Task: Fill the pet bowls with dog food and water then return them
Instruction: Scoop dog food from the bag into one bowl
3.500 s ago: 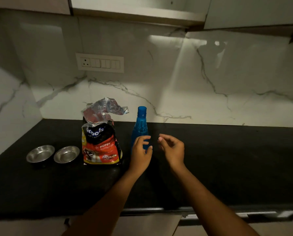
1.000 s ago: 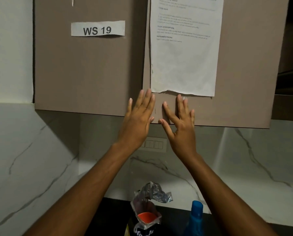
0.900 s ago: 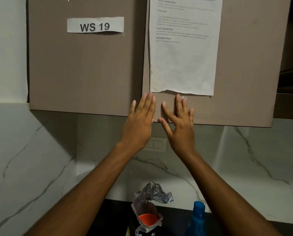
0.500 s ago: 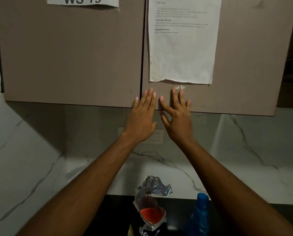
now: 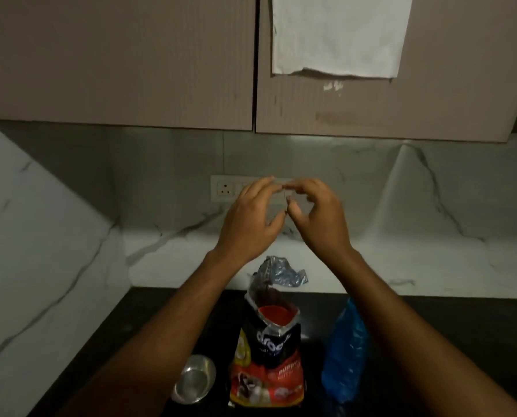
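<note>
An open dog food bag [image 5: 267,350], black and red with a crumpled silver top, stands on the black counter [image 5: 431,341]. A blue water bottle [image 5: 345,356] stands to its right, partly behind my right forearm. One steel bowl [image 5: 192,383] shows to the left of the bag, half hidden by my left forearm; the second bowl is hidden. My left hand [image 5: 251,224] and my right hand [image 5: 317,216] hang in the air above the bag, in front of the wall socket. Their fingers are curled and almost touch, and they hold nothing.
Beige wall cupboards [image 5: 131,61] hang overhead, with a paper sheet [image 5: 338,34] taped on the right door. A white switch plate [image 5: 225,188] sits on the marble backsplash. A marble side wall [image 5: 40,251] closes the counter on the left.
Both hands came down from the cupboard doors, where they lay flat, to the height of the switch plate, and their fingers curled. The view tilted down, and a bowl came into sight.
</note>
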A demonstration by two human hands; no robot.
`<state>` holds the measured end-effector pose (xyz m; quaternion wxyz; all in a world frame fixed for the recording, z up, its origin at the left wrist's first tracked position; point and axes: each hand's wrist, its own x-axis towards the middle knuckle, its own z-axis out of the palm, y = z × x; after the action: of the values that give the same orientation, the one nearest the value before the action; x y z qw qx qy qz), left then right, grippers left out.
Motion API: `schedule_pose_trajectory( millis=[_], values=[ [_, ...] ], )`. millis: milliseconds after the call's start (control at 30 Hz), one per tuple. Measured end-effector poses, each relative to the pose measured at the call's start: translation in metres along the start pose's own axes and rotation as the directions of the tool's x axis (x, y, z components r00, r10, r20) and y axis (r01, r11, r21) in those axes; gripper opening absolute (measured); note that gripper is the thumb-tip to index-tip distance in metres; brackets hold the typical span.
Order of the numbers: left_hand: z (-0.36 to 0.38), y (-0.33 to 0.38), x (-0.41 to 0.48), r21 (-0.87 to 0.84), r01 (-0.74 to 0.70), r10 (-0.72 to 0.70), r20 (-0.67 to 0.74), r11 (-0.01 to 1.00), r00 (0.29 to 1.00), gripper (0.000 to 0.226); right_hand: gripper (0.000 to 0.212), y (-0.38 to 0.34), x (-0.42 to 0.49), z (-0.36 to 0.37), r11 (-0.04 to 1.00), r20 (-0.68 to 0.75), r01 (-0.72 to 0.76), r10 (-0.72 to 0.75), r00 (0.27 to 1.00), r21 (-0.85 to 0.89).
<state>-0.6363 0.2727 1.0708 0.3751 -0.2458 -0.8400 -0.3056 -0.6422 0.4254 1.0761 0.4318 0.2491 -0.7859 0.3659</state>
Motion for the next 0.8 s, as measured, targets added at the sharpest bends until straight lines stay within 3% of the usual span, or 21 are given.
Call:
schedule_pose_trajectory(
  millis=[100,167,267,333,500,667,733,800],
  values=[
    [0.012,-0.011,-0.047,-0.092,0.119,-0.116,0.031,0.989,0.993,0.027,0.012,0.006,-0.046,0.008,0.974,0.121,-0.179,0.163,0.979,0.136],
    [0.02,-0.018,-0.072,-0.18,0.209,-0.204,0.049,0.961,0.978,0.018,0.01,0.018,-0.069,0.014,0.954,0.195,-0.266,0.237,0.952,0.138],
    [0.024,-0.021,-0.097,-0.391,0.403,-0.401,0.091,0.827,0.912,0.013,0.009,0.038,-0.09,0.026,0.928,0.331,-0.364,0.321,0.887,0.076],
    [0.027,-0.019,-0.11,-0.467,0.474,-0.523,0.03,0.746,0.852,0.012,0.01,0.05,-0.097,0.034,0.932,0.437,-0.363,0.329,0.837,-0.006],
    [0.039,-0.013,-0.137,-0.65,0.582,-0.772,-0.011,0.489,0.636,0.017,0.012,0.068,-0.096,0.058,0.975,0.646,-0.167,0.223,0.73,-0.147],
    [0.052,-0.011,-0.152,-0.617,0.629,-0.806,-0.014,0.473,0.592,0.006,0.02,0.089,-0.09,0.095,0.902,0.854,0.243,0.209,0.476,-0.357],
    [0.059,-0.007,-0.157,-0.558,0.695,-0.833,0.011,0.453,0.553,0.015,0.022,0.094,-0.091,0.104,0.849,0.894,0.378,0.214,0.394,-0.37],
    [0.065,-0.004,-0.161,-0.5,0.752,-0.849,0.06,0.43,0.525,0.031,0.025,0.095,-0.094,0.107,0.829,0.905,0.411,0.241,0.35,-0.38]
  ],
)
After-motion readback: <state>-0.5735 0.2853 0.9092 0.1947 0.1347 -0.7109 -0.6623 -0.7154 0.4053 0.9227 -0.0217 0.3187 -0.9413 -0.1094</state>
